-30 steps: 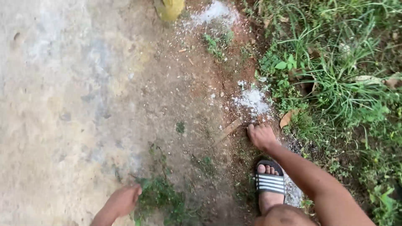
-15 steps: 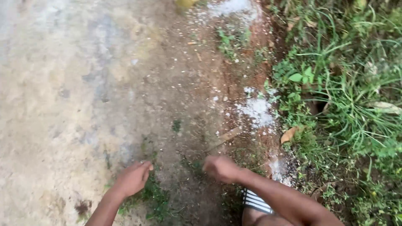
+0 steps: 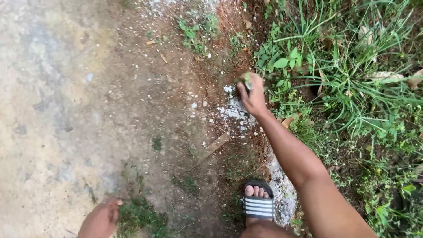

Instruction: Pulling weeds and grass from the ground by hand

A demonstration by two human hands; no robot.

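Right hand [image 3: 253, 98] was closed around a small clump of weeds [image 3: 245, 80], green bits poking out above the fingers, held just beyond the white powder patch [image 3: 233, 110], at the grass edge [image 3: 352, 88]. Left hand [image 3: 101, 219] lay loosely curled, holding nothing, touching a low weed patch [image 3: 139, 213], well short of the powder.

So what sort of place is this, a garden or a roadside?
Probably the edge of an outdoor path: a worn pale concrete surface meets bare reddish-brown soil and a bank of long green grass and weeds. The right hand holds a small green clump of weeds.
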